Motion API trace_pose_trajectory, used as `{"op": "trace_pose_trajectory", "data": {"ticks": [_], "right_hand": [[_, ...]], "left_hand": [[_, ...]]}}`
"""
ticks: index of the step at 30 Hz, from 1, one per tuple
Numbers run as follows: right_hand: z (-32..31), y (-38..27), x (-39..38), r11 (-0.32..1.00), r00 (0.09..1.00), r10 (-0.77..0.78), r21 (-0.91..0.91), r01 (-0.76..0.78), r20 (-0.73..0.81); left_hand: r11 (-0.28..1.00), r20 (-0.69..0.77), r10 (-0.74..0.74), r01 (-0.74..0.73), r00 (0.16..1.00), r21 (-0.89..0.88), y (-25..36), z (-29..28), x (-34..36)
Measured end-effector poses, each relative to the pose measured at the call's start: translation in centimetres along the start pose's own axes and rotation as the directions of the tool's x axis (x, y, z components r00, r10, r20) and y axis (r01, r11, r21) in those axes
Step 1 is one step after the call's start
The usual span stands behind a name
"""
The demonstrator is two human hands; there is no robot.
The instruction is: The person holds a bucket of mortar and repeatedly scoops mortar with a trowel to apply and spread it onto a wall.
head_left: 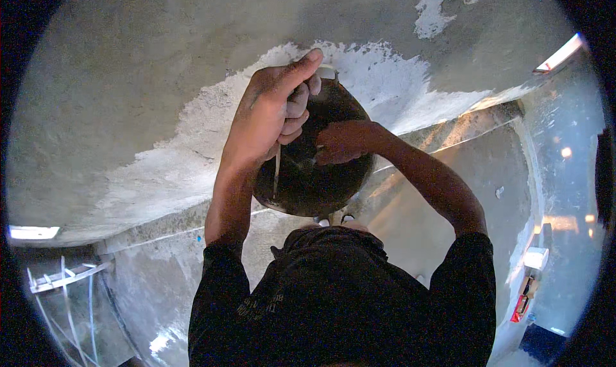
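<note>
A dark round pan point(314, 181) is carried in the air by two hands, against a grey, white-patched plaster surface point(128, 78).

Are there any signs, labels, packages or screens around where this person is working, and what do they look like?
Red and white box-like thing: lower right by the wall, small and upright, possibly a package or a labelled fitting; too small to tell.
Pale printing on the dark shirt: lower centre, faint, small.
No screens or signs show near the left hand, right hand or the dark round pan.
</note>
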State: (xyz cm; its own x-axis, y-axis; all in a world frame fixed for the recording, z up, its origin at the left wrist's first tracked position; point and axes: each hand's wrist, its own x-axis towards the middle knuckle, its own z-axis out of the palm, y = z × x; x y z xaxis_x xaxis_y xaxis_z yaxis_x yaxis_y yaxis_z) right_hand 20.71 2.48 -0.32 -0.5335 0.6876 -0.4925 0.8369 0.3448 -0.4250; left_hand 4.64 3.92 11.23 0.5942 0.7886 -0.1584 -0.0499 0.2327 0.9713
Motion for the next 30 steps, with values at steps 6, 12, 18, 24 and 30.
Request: {"op": "trace_pose_trajectory", "data": {"ticks": [6,12,18,24,30], "right_hand": [[0.4,2.6,-3.1,0.939,0.952,-0.229,0.211,0.272,-0.204],[1.3,5.1,-8.0,0.824,0.991,0.110,0.551,-0.132,0.072],[5.4,5.6,-13.0,0.683,0.955,0.279,0.720,-0.123,-0.101],[12.4,6.8,-13.4,0.048,0.733,0.222,0.758,0.650,-0.643],[14.0,8.2,-12.4,0.195,0.476,0.568,0.672,0.714,-0.671]], "left_hand": [[1.000,-0.040,-0.026,0.026,0.999,0.000,0.3,-0.2,-0.4],[0.995,-0.062,-0.097,0.098,0.993,0.015,-0.3,-1.9,-0.9],[0.982,-0.058,-0.131,0.122,0.990,-0.143,-0.2,-2.0,-1.0],[0.987,-0.001,-0.053,0.052,0.999,-0.151,-0.3,-0.7,-0.3],[0.999,-0.048,-0.015,0.017,0.999,0.040,-0.2,1.7,0.7]]}}
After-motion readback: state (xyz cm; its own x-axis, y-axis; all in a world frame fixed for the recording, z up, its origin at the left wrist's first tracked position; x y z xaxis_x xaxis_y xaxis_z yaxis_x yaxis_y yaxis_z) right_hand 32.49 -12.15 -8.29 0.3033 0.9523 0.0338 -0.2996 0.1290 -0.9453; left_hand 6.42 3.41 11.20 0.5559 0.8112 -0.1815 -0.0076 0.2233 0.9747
